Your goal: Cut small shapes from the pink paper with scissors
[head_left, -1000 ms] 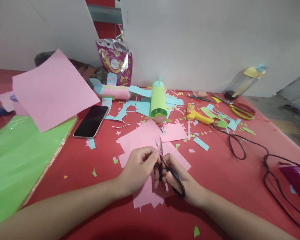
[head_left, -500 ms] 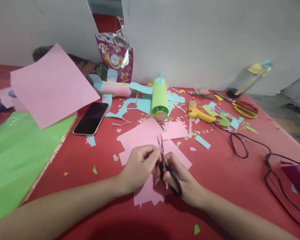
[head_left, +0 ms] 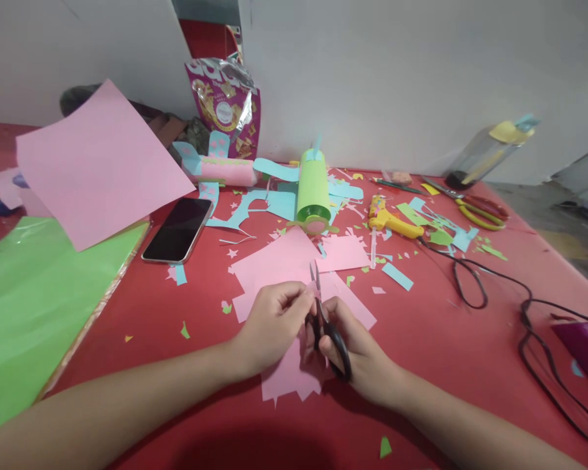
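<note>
My left hand [head_left: 277, 321] pinches a small piece of pink paper [head_left: 313, 288], mostly hidden by the fingers. Black-handled scissors [head_left: 340, 349] are in my right hand [head_left: 355, 349], their blades pointing away from me at the piece's right side. Both hands are close together above cut sheets of pink paper [head_left: 274, 258] with jagged edges. Just beyond these sheets lies a green paper tube [head_left: 312, 186] with light blue strips and a round pink-centred piece at its near end.
A phone [head_left: 178, 230] lies to the left, near a large pink sheet [head_left: 102, 170] and a green paper pack [head_left: 44, 307]. Rightward are a yellow glue gun [head_left: 394, 224] with a black cord, red-and-yellow-handled scissors [head_left: 480, 212] and a bottle [head_left: 490, 153]. Behind stand a pink tube [head_left: 228, 171] and snack bag [head_left: 225, 108].
The scissor blades have drawn closer together beside the pink piece, and the handles have swung slightly left. My left hand keeps its pinch. The camera view has shifted a little.
</note>
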`<action>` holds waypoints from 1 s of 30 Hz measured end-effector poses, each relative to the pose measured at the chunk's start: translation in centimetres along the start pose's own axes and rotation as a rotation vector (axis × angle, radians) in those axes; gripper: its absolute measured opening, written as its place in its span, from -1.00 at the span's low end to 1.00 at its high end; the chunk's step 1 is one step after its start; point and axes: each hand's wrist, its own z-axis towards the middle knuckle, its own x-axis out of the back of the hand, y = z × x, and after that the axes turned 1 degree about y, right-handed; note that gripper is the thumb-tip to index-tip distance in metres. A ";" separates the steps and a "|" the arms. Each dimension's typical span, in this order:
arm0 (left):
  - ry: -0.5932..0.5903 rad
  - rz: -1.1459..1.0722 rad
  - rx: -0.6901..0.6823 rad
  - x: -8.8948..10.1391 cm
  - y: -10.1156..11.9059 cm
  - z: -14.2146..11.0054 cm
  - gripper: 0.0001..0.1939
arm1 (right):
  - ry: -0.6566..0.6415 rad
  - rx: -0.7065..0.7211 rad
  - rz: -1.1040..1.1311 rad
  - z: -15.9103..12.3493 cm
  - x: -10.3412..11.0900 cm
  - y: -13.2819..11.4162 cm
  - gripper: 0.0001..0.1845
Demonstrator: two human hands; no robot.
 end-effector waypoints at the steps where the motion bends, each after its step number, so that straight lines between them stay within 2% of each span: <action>1: -0.005 -0.005 0.001 0.0 0.0 0.0 -0.72 | 0.003 -0.001 0.001 0.0 0.0 0.0 -0.57; 5: -0.019 -0.012 0.014 0.0 -0.1 0.0 -0.72 | 0.013 -0.020 0.011 0.0 0.0 0.1 -0.55; 11: -0.013 0.021 0.018 0.3 0.1 0.1 -0.74 | -0.014 -0.061 0.174 0.1 -0.3 0.5 -0.55; 16: -0.015 0.025 -0.019 0.4 -0.1 0.4 -0.70 | 0.118 -0.021 0.261 0.6 0.1 0.4 -0.59; 21: -0.149 0.080 -0.021 0.4 -0.4 0.6 -0.73 | 0.235 0.088 0.345 1.0 0.8 0.0 -0.58; 24: -0.224 0.182 -0.039 0.4 -0.6 0.7 -0.76 | 0.313 0.076 0.385 1.2 1.0 -0.3 -0.58; 27: -0.319 0.242 -0.066 0.4 -0.8 0.7 -0.75 | 0.311 0.069 0.410 1.3 1.0 -0.5 -0.56; 30: -0.350 0.257 -0.078 0.4 -1.0 0.8 -0.77 | 0.288 0.065 0.400 1.2 1.0 -0.5 -0.57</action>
